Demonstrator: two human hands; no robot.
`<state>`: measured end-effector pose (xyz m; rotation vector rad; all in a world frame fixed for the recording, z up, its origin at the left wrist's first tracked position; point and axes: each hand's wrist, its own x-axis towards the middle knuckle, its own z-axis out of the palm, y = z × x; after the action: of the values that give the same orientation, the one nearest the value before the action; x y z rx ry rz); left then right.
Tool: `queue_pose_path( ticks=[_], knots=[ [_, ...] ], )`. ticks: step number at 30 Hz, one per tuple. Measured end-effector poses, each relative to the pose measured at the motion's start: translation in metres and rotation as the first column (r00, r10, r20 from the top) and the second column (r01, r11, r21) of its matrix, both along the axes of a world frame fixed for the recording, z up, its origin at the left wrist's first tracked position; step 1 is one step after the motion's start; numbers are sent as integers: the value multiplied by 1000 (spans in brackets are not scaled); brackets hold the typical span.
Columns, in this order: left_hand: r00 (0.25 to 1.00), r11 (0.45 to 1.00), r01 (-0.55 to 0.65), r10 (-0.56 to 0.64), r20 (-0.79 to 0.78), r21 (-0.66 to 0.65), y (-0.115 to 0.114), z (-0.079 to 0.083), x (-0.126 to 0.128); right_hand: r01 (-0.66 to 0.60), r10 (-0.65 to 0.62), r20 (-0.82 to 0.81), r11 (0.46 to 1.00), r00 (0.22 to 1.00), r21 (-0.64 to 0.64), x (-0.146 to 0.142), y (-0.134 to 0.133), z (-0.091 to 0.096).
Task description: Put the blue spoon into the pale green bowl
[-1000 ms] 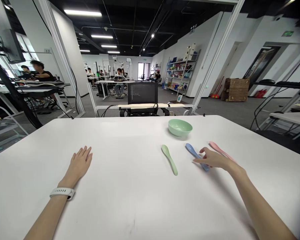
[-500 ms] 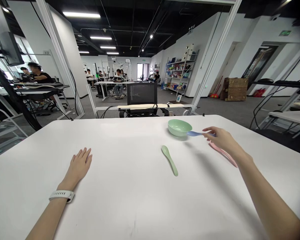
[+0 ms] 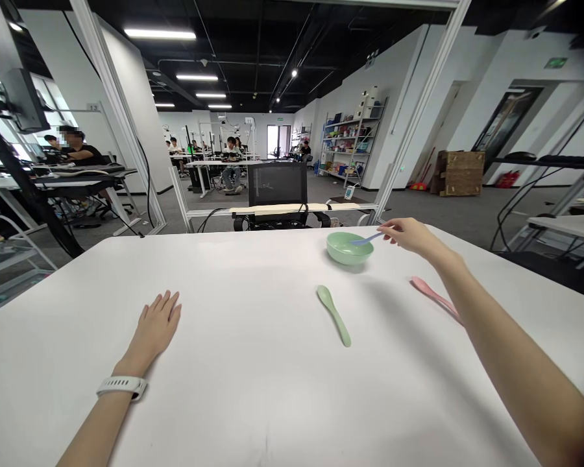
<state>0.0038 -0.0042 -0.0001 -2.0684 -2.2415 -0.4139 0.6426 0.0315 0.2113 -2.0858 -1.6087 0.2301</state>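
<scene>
The right hand (image 3: 409, 235) pinched the handle of a blue spoon (image 3: 368, 240), its head in or just above a green bowl (image 3: 348, 257), as the left hand (image 3: 156, 325) lay with fingers extended on a white table (image 3: 233, 370), the utensil seemingly light, stiff and slick, best held near the handle's end.

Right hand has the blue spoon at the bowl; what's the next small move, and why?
Probably lower the blue spoon slightly: its scoop end is over or in the green bowl, yet the right hand holds its handle beyond the rim, and contact with the bowl isn't clear.
</scene>
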Motion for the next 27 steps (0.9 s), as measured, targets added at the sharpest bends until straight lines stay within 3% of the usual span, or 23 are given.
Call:
queue_pose_path(
  ticks=[11, 23, 27],
  knots=[
    [1000, 1000, 10, -10, 7, -4, 0, 2, 0, 8, -7, -5, 996, 1000, 89, 16, 25, -33],
    [1000, 1000, 1, -1, 12, 8, 0, 3, 2, 19, -19, 1, 997, 1000, 80, 18, 30, -39],
    [1000, 1000, 0, 0, 12, -2, 0, 3, 3, 15, -21, 77, 997, 997, 77, 11, 37, -48]
  ],
)
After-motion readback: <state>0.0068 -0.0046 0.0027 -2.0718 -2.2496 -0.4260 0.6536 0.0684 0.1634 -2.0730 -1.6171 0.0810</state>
